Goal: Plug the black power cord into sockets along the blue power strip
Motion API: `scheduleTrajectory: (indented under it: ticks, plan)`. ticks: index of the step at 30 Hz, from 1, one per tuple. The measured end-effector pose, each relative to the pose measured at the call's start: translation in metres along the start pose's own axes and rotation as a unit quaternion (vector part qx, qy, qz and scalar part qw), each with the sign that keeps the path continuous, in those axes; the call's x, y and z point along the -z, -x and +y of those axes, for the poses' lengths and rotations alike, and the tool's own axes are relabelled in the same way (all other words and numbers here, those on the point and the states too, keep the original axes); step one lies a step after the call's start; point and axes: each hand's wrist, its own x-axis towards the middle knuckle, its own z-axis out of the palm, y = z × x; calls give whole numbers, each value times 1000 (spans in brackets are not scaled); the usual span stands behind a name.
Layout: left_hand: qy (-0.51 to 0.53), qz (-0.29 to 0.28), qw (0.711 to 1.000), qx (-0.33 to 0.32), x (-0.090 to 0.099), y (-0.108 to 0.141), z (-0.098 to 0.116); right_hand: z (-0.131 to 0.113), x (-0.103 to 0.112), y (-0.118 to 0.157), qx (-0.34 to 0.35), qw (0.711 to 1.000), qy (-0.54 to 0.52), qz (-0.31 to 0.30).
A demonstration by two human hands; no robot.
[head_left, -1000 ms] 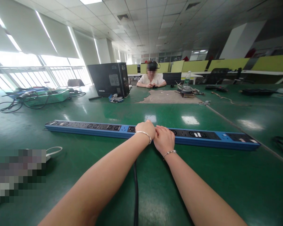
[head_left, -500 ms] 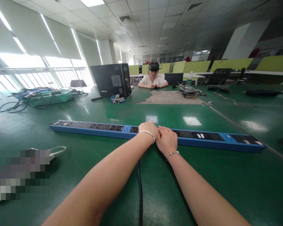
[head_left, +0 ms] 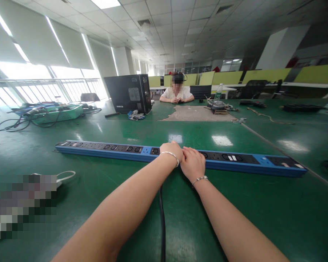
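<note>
A black cable (head_left: 162,222) extends toward the near edge of the green table (head_left: 98,176). The left hand (head_left: 172,151) and right hand (head_left: 193,163) meet on the middle of the blue power strip (head_left: 235,166), laid crosswise; hidden fingers leave their grip indeterminate. A person (head_left: 177,94) sits at the far edge.

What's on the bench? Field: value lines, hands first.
left hand: on the blue power strip, near its middle
right hand: on same strip, beside the left
grip: cannot tell, fingers partly hidden
near side: black cable
far side: black computer case, gloves, person in white
far left: green basket with cables
</note>
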Motion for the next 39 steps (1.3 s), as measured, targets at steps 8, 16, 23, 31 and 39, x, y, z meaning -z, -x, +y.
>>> scheduleTrajectory:
  ticks: [8,16,23,31,39]
  plan:
    - [-34,-56,998,-6,11,-9,5,1,-2,0,7,1000,3,9]
    - [-44,-163,985,-45,27,-35,2,-5,0,3,28,1000,-8,-2]
    - [-36,-45,995,-78,14,-20,-16,-7,2,2,28,999,-36,-11]
    - [-8,199,977,-71,-37,11,-63,-14,-1,7,145,988,-38,-29]
    - [40,271,950,-149,-61,17,-73,-13,1,4,150,988,-26,-38]
